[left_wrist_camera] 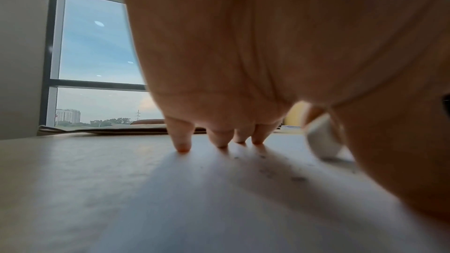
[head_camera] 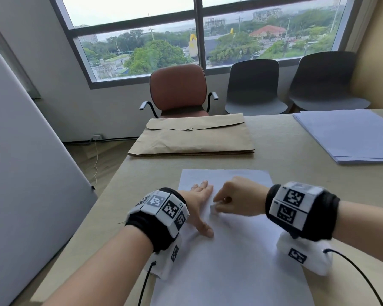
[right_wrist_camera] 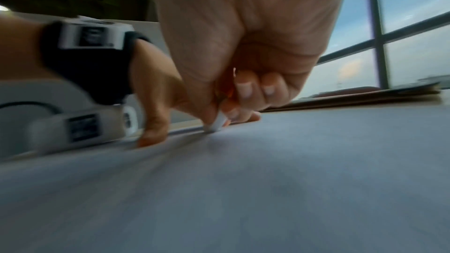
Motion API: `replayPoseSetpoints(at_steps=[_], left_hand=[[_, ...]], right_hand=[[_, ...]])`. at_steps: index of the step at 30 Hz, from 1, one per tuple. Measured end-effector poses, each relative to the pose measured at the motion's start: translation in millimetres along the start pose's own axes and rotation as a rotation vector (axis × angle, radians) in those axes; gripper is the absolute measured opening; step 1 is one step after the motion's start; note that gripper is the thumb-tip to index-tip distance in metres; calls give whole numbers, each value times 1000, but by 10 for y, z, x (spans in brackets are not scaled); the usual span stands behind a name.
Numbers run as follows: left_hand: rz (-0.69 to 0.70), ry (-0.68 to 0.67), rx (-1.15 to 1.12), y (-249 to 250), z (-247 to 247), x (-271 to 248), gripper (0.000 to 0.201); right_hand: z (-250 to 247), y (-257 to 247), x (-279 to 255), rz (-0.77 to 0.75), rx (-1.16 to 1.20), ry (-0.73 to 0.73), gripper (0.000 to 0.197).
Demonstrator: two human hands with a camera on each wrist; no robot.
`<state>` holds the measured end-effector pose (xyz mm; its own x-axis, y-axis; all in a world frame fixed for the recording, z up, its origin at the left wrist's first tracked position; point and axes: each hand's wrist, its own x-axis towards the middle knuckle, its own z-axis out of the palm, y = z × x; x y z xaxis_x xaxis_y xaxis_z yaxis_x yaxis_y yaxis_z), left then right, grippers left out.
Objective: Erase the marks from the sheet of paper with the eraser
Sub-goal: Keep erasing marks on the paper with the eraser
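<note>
A white sheet of paper [head_camera: 230, 250] lies on the beige table in front of me. My left hand [head_camera: 200, 204] lies flat on its left part, fingers straight and thumb spread, pressing it down. My right hand [head_camera: 232, 199] pinches a small white eraser [head_camera: 213, 209] whose lower end touches the paper just right of the left hand. In the left wrist view the left fingertips [left_wrist_camera: 182, 146] press the sheet and the eraser [left_wrist_camera: 322, 141] stands at the right, with faint grey specks on the paper around it. In the right wrist view the eraser [right_wrist_camera: 216, 123] sits between the curled fingers.
A brown paper envelope [head_camera: 192, 138] lies beyond the sheet toward the table's far edge. A stack of pale blue paper [head_camera: 349, 135] sits at the far right. A brown armchair [head_camera: 178, 89] and two dark chairs [head_camera: 254, 85] stand under the window.
</note>
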<state>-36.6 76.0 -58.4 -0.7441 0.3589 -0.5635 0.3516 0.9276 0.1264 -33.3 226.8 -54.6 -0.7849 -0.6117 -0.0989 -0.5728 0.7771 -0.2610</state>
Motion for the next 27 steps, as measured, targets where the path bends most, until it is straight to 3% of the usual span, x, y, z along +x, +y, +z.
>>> replayPoseSetpoints(at_steps=[4,9,15,21,27], left_hand=[[7,4,-2,11,-15,-24,118],[6,-24,50,31,-10,-28,117],[-12,-6,124,77,-43,-47,117],[-34,-19,150,88,-3,12,118],[-35,-29,114,74,-38,-45,120]], right_hand=[[-46,63,106,57,2,59,44],[54,-92,-86,-66,102,-74,34],[-56,83,169,79,57,48,22],[57,-74,-131,-56,87,-100,28],[-48,82,141,118,50,75,35]])
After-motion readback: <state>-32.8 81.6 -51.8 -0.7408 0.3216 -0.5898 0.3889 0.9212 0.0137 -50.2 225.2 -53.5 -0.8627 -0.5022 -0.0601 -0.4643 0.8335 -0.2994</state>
